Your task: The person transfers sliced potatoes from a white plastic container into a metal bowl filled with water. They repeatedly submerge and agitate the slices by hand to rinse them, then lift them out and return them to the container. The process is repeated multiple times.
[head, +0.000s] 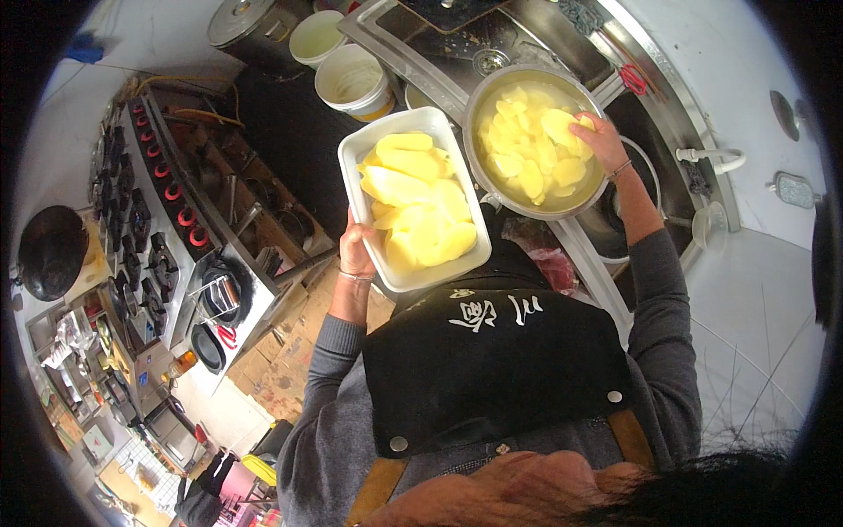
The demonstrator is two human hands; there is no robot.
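Observation:
My left hand (pixel 357 249) grips the near left side of a white plastic tub (pixel 484 227), which is tilted and holds a pile of yellow potato slices (pixel 402 184). To its right, a round metal basin (pixel 471 141) rests over the sink, with cloudy water and many more potato slices (pixel 520 128) in it. Over the basin's right side, my right hand (pixel 600 139) pinches a few slices between thumb and fingers. The tub and the basin stand close side by side.
White plastic buckets (pixel 352 79) and a lidded metal pot (pixel 244 23) stand beyond the tub. A metal double sink (pixel 454 85) runs along the wall, with a white faucet (pixel 714 158) on the right. A gas stove (pixel 148 191) with red knobs and a black wok (pixel 53 253) are at the left.

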